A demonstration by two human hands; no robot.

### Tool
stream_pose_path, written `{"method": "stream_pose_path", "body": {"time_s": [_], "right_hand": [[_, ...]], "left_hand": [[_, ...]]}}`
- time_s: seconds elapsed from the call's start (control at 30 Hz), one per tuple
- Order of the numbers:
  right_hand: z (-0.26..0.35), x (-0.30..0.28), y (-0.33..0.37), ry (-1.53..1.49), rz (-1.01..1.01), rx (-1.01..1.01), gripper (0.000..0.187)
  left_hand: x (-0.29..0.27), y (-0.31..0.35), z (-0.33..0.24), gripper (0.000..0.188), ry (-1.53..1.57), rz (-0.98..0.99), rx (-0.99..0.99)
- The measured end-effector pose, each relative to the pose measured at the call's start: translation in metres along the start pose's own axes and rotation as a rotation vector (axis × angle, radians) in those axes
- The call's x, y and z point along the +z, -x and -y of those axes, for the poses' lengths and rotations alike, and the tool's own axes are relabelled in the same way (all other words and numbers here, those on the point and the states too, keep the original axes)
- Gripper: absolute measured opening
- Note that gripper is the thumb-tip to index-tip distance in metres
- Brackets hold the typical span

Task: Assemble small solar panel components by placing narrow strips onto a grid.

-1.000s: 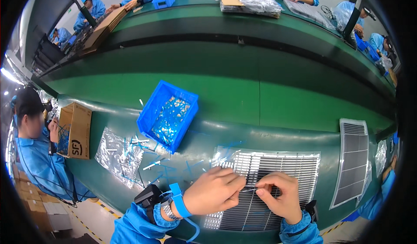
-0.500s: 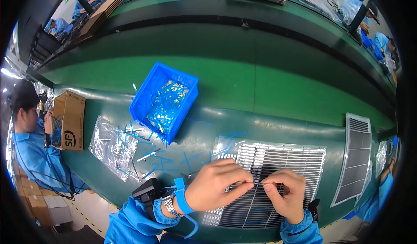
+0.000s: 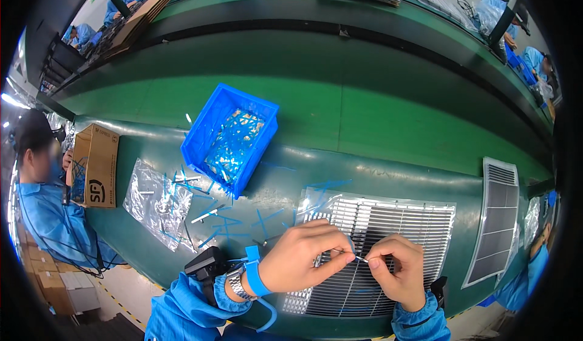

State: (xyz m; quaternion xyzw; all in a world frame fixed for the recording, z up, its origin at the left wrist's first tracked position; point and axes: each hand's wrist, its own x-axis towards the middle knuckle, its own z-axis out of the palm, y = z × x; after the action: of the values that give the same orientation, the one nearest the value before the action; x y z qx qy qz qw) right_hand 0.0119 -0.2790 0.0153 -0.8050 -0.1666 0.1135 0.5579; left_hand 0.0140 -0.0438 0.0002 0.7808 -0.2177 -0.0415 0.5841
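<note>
My left hand (image 3: 306,256), with a metal watch and a blue wrist strap, pinches one end of a small thin strip (image 3: 361,258) between thumb and forefinger. The thumb and bent forefinger of my right hand (image 3: 398,268) close on its other end. What the strip is made of is too small to tell. Both hands hover over a flat sheet (image 3: 419,231) with rows of narrow dark and silvery strips on clear film. Loose blue strips (image 3: 264,221) lie scattered left of the sheet.
A blue bin (image 3: 189,145) holding many small blue and pale pieces stands beyond my hands. A crumpled clear bag (image 3: 152,198) and a cardboard box (image 3: 104,165) lie leftward, beside a seated person (image 3: 45,201). Another striped sheet (image 3: 499,219) rests at right.
The thin strip between my fingers has gone from nearly level to slanting down to the right. My right hand has shifted very slightly left; the left hand is almost unmoved.
</note>
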Motion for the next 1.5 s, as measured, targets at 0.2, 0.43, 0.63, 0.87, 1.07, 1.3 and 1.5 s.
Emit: {"method": "stream_pose_path", "body": {"time_s": [0.2,0.43,0.63,0.87,1.07,1.3,1.5], "right_hand": [[-0.004,-0.004,0.003,-0.402,0.128,0.132,0.005],[-0.005,0.000,0.006,-0.511,0.180,0.167,0.005],[-0.009,0.002,0.010,-0.513,0.160,0.230,0.006],[0.006,0.001,0.001,-0.008,-0.160,-0.089,0.011],[-0.002,-0.002,0.013,0.188,-0.206,-0.272,0.021],[-0.002,-0.001,0.009,0.296,-0.265,-0.383,0.020],[-0.008,-0.015,0.008,0.355,-0.545,-0.386,0.020]], "left_hand": [[0.000,0.000,0.001,0.008,0.148,0.059,0.013],[0.009,0.007,-0.003,0.012,0.502,0.182,-0.032],[0.007,0.005,-0.006,0.010,0.532,0.211,-0.065],[0.005,0.013,-0.002,0.004,0.712,0.123,-0.229],[0.007,0.012,0.001,0.004,0.708,0.153,-0.274],[0.003,0.010,0.000,0.008,0.674,0.165,-0.256],[-0.039,0.005,-0.037,0.011,0.313,-0.020,-0.211]]}}
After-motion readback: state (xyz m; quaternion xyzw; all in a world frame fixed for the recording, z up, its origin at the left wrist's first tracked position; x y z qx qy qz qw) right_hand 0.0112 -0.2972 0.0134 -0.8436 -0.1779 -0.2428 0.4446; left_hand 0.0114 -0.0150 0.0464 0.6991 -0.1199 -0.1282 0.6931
